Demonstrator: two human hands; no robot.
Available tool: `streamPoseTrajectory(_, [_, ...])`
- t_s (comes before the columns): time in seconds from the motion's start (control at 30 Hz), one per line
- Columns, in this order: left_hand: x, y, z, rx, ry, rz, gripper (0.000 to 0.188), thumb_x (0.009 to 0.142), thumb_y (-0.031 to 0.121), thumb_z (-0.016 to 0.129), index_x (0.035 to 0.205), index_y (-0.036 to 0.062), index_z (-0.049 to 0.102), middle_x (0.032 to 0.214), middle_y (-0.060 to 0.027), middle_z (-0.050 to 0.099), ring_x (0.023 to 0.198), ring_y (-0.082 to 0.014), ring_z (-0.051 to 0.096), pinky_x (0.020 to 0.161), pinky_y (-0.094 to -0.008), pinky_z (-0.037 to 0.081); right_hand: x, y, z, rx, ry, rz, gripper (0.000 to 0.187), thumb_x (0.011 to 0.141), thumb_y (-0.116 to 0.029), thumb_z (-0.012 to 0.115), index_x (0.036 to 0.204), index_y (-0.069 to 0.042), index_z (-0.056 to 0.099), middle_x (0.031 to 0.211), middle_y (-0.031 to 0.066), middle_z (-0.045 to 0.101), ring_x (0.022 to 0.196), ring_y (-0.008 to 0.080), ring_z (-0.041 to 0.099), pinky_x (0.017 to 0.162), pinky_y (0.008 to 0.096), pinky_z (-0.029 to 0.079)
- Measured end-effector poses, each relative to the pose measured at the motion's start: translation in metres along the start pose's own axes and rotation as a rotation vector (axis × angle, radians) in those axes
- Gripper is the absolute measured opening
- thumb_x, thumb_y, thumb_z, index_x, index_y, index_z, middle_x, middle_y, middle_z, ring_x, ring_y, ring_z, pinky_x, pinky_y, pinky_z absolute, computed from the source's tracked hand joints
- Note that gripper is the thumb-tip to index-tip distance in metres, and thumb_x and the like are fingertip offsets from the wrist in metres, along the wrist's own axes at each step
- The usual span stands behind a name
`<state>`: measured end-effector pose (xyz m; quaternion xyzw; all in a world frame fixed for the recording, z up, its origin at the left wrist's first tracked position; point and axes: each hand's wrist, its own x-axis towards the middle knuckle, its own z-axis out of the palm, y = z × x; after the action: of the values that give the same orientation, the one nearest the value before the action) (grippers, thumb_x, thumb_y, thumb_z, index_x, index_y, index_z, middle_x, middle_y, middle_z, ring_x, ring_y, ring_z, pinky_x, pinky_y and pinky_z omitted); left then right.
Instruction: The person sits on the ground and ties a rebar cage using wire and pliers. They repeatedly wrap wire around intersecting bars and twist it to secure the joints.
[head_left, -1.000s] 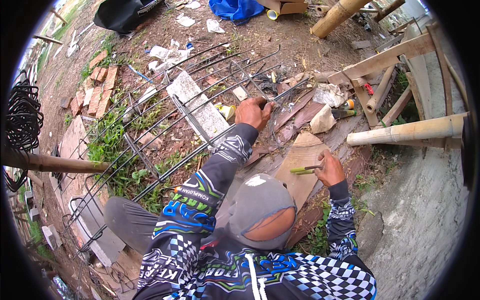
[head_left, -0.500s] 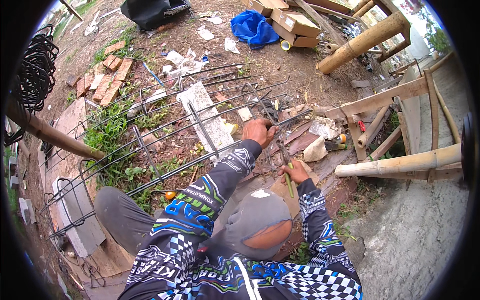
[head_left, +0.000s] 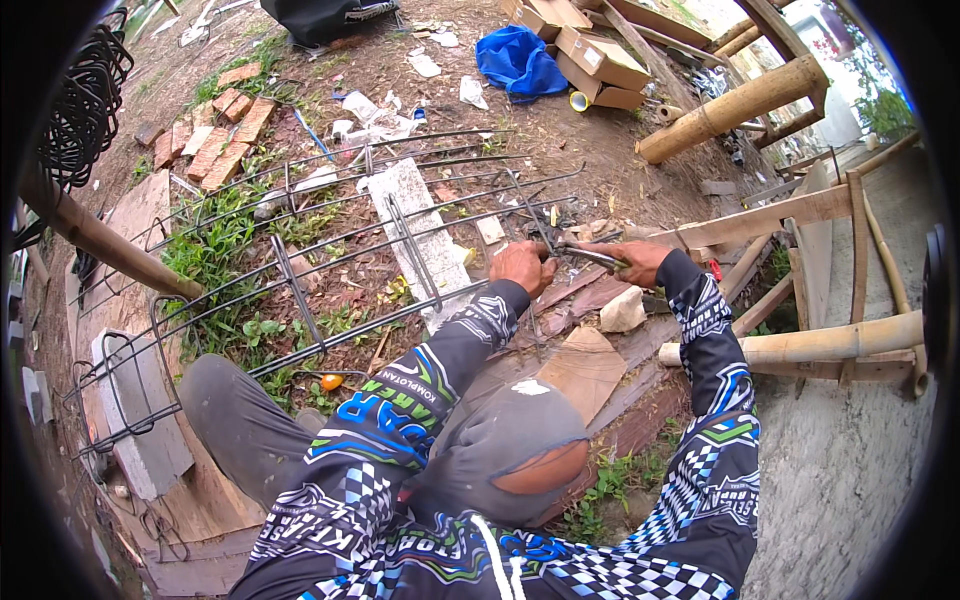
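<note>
— Raised the pliers (head_left: 598, 257) with the right hand (head_left: 642, 263) since the earlier frame, head view. Where now?
— Just beside the left hand (head_left: 522, 268), near the right end of the steel cage (head_left: 296, 290).
— Grip?
— Right, clamped around the pliers; left, curled, cannot tell whether on anything.

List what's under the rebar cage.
Under the rebar cage are a speckled white slab, green grass and, at the lower left, a grey block. What lies beneath slab and block is covered; the left hand hides a bit more.
</note>
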<state>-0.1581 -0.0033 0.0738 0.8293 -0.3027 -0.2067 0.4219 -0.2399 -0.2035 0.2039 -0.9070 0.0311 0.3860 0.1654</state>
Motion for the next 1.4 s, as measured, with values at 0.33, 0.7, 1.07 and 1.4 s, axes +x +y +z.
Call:
streamPoseTrajectory(0.33, [0.000,-0.002,0.002,-0.033,0.020,0.030,0.025,0.080,0.032,0.067,0.096,0.0145,0.076,0.081,-0.0172,0.071,0.080,-0.0345,0.069,0.078,-0.0445,0.054,-0.001,-0.064,-0.025,-0.743,-0.013,0.228,0.071,0.085,-0.006,0.053,0.144,-0.044,0.042,0.112,0.0128,0.068,0.102,0.0286,0.067,0.086,0.0401,0.050])
streamPoseTrajectory(0.7, [0.003,-0.004,0.003,-0.042,0.027,0.045,0.021,0.080,0.026,0.069,0.095,0.0134,0.077,0.080,-0.0174,0.071,0.078,-0.0342,0.070,0.077,-0.0437,0.055,0.000,-0.059,-0.017,-0.733,0.169,0.229,0.060,0.084,-0.005,0.052,0.134,-0.036,0.057,0.095,0.0118,0.071,0.090,0.0274,0.070,0.074,0.0396,0.053])
streamPoseTrajectory(1.07, [0.007,-0.008,0.008,-0.076,0.015,0.082,0.023,0.079,0.028,0.070,0.093,0.0104,0.076,0.080,-0.0191,0.070,0.080,-0.0357,0.069,0.077,-0.0445,0.055,0.010,-0.044,-0.009,-0.811,0.267,0.290,0.014,0.083,-0.017,0.060,0.086,-0.008,0.071,0.081,0.0132,0.071,0.080,0.0297,0.071,0.069,0.0416,0.055])
streamPoseTrajectory(1.4, [0.033,-0.010,-0.002,-0.419,-0.298,-0.182,0.057,0.089,0.049,0.060,0.064,-0.0014,0.069,0.060,-0.0101,0.068,0.054,-0.0216,0.068,0.062,-0.0353,0.055,-0.002,-0.011,0.091,-0.311,0.708,0.346,0.018,0.082,-0.026,0.065,0.085,-0.008,0.062,0.072,0.0180,0.066,0.070,0.0382,0.066,0.064,0.0491,0.052])
